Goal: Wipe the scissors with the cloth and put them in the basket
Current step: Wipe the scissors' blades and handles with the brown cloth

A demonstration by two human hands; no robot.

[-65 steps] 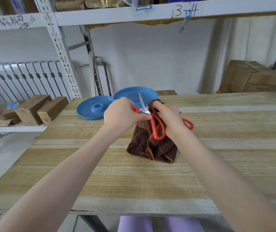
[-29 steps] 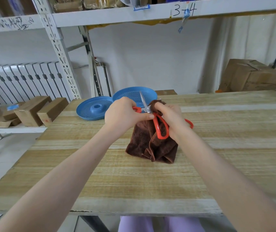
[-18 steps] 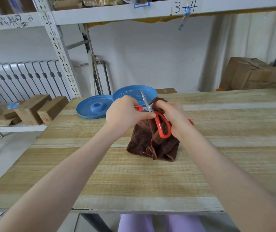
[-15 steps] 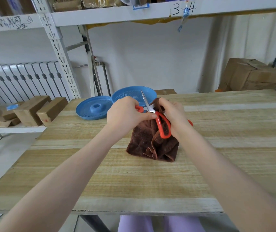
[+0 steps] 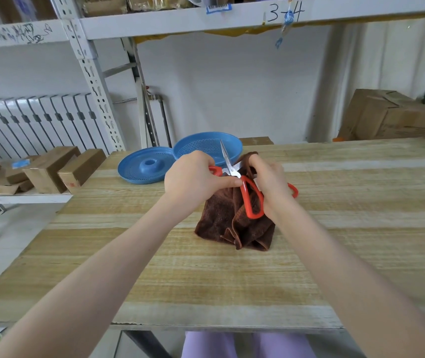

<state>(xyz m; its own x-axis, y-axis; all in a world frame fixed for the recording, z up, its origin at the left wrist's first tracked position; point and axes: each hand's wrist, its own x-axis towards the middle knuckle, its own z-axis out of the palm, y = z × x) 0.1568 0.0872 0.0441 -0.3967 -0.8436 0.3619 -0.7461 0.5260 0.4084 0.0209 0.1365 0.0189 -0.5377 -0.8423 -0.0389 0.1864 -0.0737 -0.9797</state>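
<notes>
- Scissors [image 5: 229, 167] are held above the middle of the worktop [image 5: 335, 228], between the two hands and just nearer than the basket [image 5: 206, 148].
- Their blades are spread. The bare steel blade runs near to far, with its tip pointing away and upward over the basket's rim. One red handle loop hangs down toward the person.
- The other blade is hidden in the cloth [image 5: 232, 223], so I cannot tell its direction.
- The left hand [image 5: 193, 182] is curled around the red handle on the left side, with its thumb pressed just below the pivot.
- The right hand [image 5: 270, 182] pinches a fold of the brown cloth against the scissors at the pivot.
- The rest of the cloth hangs down, and its lower edge is bunched on the worktop.
- The blue basket stands at the far edge. A blue disc [image 5: 145, 165] lies touching it on the left.
- Cardboard boxes [image 5: 51, 169] sit on a low shelf at far left.
</notes>
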